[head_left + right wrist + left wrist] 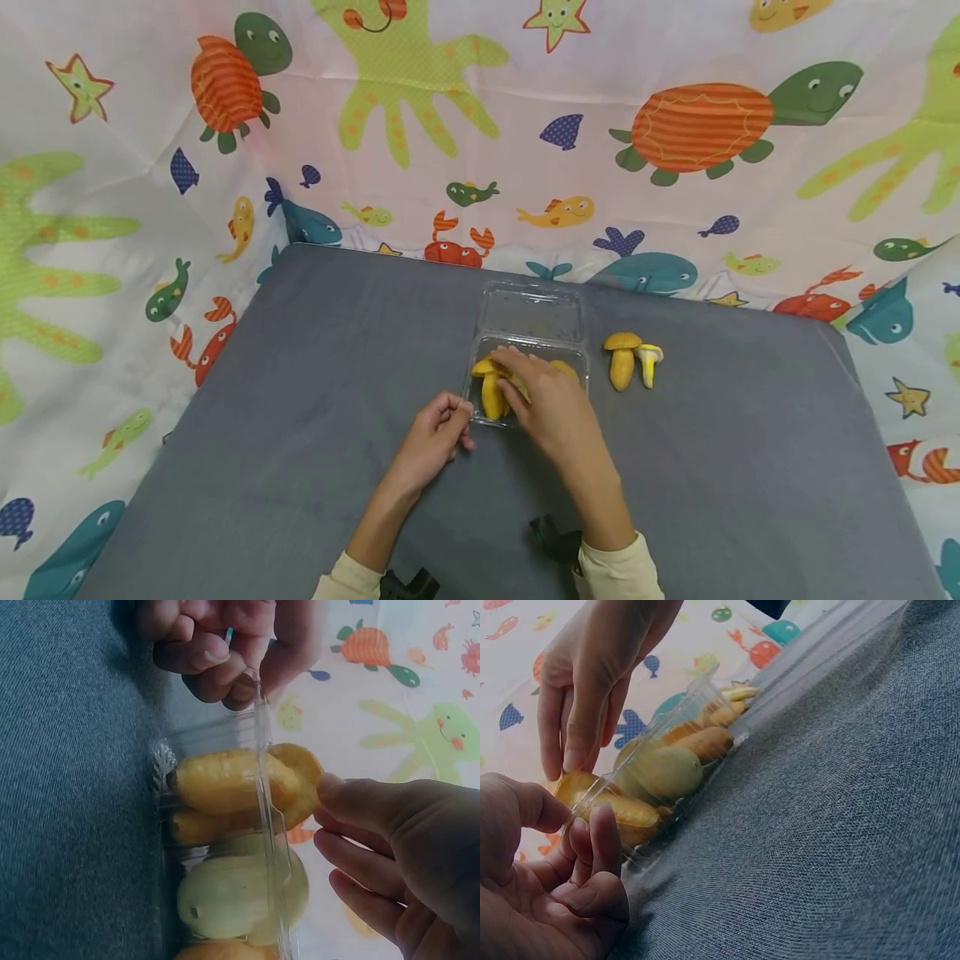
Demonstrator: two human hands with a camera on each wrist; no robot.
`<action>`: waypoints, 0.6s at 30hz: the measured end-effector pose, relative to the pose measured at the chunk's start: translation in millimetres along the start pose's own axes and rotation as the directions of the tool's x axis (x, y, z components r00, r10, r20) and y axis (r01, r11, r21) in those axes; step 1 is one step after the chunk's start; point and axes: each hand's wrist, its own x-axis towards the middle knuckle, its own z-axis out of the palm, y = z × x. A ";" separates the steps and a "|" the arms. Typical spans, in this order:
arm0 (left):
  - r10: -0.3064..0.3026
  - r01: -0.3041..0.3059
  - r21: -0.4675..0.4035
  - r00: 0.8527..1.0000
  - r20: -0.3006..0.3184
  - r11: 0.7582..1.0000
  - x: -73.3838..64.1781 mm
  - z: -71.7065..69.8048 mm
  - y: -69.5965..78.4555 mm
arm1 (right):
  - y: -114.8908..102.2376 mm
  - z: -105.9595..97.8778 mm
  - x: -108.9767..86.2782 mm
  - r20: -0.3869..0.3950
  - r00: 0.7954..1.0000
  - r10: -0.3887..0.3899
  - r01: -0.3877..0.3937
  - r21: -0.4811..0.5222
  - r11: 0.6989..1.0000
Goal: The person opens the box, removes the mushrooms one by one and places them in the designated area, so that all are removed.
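A clear plastic clamshell box [587, 367] stands with its lid open toward the back. Inside lie yellow mushrooms [225, 780], pale greenish rounded pieces [225, 896] and orange-brown ones [705, 744]. My left hand [438, 429] pinches the box's near-left corner rim between thumb and curled fingers. Over the box, my right hand [551, 404] holds the cap of a yellow mushroom [577, 785] at the left end, the thumb against the cap's edge. That mushroom's stem lies along the box's left side. From above, the right hand hides much of the contents.
To the right of the box lie a larger yellow-brown mushroom [622, 362] and a smaller yellow one with a pale cap [648, 365]. The raised lid [531, 312] leans at the back. A grey cloth [300, 400] covers the table, and a sea-animal curtain [480, 167] hangs behind.
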 end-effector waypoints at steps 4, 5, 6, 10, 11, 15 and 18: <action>-0.007 0.007 0.004 1.000 -0.002 1.000 -0.9 1.0 0.7 | -0.3 3.6 1.0 -0.007 1.000 0.005 -0.005 -0.005 1.000; -0.006 0.006 0.005 1.000 -0.003 1.000 -0.9 1.3 1.0 | -0.5 4.2 1.5 -0.009 1.000 0.004 -0.004 -0.006 1.000; -0.006 0.006 0.006 1.000 -0.005 1.000 -1.0 1.6 1.4 | -0.7 5.0 2.0 -0.011 1.000 0.001 -0.001 -0.007 1.000; -0.005 0.005 0.012 1.000 -0.017 1.000 -1.3 2.1 2.8 | -0.9 8.5 4.4 -0.009 1.000 -0.011 0.011 -0.004 1.000; -0.006 0.007 0.012 1.000 -0.019 1.000 -1.4 2.1 2.9 | -1.0 9.3 4.7 -0.009 1.000 -0.012 0.012 -0.002 1.000; -0.012 0.013 0.009 1.000 -0.024 1.000 -2.2 2.0 3.2 | -0.8 12.2 6.1 -0.022 1.000 -0.013 0.013 0.003 1.000; -0.016 0.016 0.006 1.000 -0.023 1.000 -2.2 2.1 2.7 | 0.1 14.5 7.2 -0.034 0.999 -0.014 0.013 -0.004 1.000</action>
